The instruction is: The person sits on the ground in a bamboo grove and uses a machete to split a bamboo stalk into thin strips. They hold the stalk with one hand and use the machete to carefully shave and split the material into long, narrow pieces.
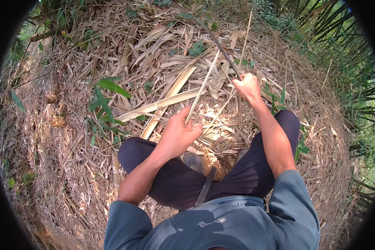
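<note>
My left hand (178, 133) is closed around the lower end of a thin pale bamboo strip (204, 85) that rises up and to the right from my fist. My right hand (248, 86) is closed on the handle of a long dark blade (216, 41) that slants up and to the left. The blade crosses the top of the strip near its upper end. I am squatting, with my knees in dark trousers below both hands.
Two split pale bamboo pieces (162, 104) lie crossed on the dry leaf litter (71, 158) ahead of my left hand. Green leafy shoots (106, 100) grow at the left. Palm fronds (341, 25) stand at the upper right.
</note>
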`<control>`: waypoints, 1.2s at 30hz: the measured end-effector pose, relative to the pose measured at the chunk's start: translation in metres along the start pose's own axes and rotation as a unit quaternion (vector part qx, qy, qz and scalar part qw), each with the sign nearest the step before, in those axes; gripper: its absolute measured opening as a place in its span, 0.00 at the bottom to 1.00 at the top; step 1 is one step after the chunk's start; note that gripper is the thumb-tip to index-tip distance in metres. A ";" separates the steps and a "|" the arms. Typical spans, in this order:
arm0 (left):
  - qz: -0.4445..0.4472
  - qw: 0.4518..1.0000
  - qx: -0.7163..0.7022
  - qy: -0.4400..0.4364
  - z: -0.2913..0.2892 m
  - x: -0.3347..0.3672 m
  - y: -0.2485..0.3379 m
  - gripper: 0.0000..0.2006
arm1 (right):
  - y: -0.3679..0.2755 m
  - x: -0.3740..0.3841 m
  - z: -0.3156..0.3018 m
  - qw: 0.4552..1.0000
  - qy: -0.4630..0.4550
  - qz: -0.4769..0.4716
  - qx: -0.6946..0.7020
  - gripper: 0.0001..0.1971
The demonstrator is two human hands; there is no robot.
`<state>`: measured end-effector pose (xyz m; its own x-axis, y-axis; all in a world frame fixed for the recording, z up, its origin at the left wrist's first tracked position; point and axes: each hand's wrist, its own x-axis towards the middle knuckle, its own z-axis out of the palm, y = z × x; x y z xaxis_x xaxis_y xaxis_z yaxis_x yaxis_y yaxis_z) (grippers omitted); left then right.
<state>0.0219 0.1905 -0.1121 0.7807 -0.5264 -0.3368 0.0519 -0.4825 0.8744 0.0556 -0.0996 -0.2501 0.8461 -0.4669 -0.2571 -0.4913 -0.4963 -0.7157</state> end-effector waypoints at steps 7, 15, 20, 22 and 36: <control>0.040 0.996 -0.046 0.072 -0.013 0.022 -0.027 0.21 | -0.013 -0.019 0.017 0.969 -0.053 -0.069 0.232 0.17; -0.078 0.948 -0.299 0.074 -0.028 0.021 -0.006 0.23 | -0.029 -0.052 0.007 0.568 -0.486 0.107 0.655 0.18; -0.097 0.932 -0.340 0.077 -0.035 0.020 -0.002 0.24 | -0.046 -0.072 0.004 0.712 -0.394 0.075 0.577 0.14; -0.100 0.926 -0.355 0.074 -0.035 0.020 -0.002 0.24 | -0.054 -0.073 0.006 0.862 -0.274 0.026 0.426 0.09; 0.053 0.994 -0.040 0.081 -0.007 0.016 -0.013 0.17 | -0.067 -0.092 0.014 0.945 0.053 -0.306 -0.100 0.06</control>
<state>0.0379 0.1929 -0.1263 0.8744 -0.4484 -0.1853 0.0076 -0.3692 0.9293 0.0136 -0.0132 -0.1879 0.9643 -0.1139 0.2391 0.0443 -0.8205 -0.5699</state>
